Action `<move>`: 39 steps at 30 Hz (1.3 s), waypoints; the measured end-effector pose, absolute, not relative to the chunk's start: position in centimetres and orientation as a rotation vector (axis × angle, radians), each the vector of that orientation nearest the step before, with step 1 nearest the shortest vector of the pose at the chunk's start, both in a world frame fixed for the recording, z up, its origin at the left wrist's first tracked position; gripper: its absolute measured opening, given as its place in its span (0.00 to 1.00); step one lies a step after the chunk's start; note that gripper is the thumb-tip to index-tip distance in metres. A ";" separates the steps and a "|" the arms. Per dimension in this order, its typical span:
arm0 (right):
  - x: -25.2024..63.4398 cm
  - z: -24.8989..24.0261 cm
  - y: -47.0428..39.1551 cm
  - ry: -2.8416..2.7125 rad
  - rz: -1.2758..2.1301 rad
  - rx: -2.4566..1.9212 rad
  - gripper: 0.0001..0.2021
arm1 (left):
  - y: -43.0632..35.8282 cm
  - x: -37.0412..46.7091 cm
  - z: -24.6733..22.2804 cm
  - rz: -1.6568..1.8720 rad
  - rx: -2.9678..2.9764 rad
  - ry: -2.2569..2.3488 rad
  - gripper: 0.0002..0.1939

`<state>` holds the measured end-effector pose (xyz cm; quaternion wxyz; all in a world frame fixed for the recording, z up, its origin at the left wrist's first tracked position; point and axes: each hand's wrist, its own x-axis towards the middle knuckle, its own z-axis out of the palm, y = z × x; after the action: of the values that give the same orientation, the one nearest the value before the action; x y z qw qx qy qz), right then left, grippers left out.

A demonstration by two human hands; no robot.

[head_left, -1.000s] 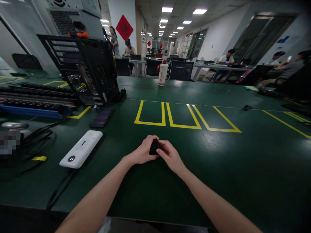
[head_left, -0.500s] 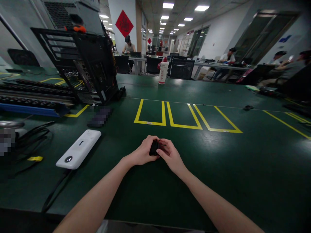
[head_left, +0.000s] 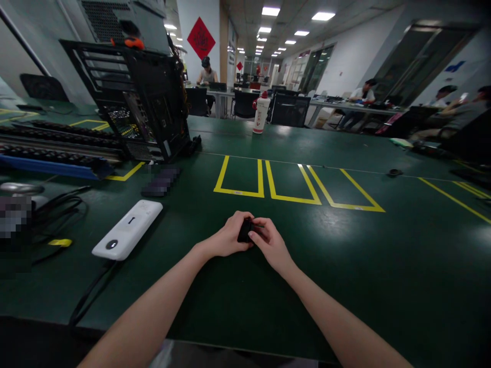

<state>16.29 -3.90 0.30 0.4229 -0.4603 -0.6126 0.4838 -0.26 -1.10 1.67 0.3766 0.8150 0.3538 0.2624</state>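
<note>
Left hand (head_left: 231, 236) and right hand (head_left: 273, 246) together grip a small black object (head_left: 244, 232), its exact shape unclear.

Dim light from ceiling panels (head_left: 271, 11), glare on tabletop (head_left: 330, 225).

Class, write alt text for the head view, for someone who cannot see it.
Left hand and right hand hold a small black object at a green table; a white device lies left, yellow tape outlines ahead.

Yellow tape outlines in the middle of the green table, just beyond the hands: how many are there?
3, side by side: the left outline, the middle outline and the right outline. None of them seems hidden.
</note>
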 end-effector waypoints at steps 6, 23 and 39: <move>16.3 0.5 -4.3 -1.571 1.213 -1.125 0.12 | -1.2 -0.4 1.3 0.707 2.127 0.876 0.29; 15.6 -1.2 -4.0 -1.574 0.998 -1.107 0.14 | -1.1 -0.5 -0.1 0.809 2.260 0.829 0.30; 15.7 -0.7 -4.2 -1.561 1.066 -1.032 0.11 | -0.8 -0.5 -0.5 0.828 2.224 0.828 0.32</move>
<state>15.71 -4.18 -0.70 0.4743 -0.4217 -0.6382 0.4357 -0.49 -0.79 -0.51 0.3089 0.8415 0.3134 0.3133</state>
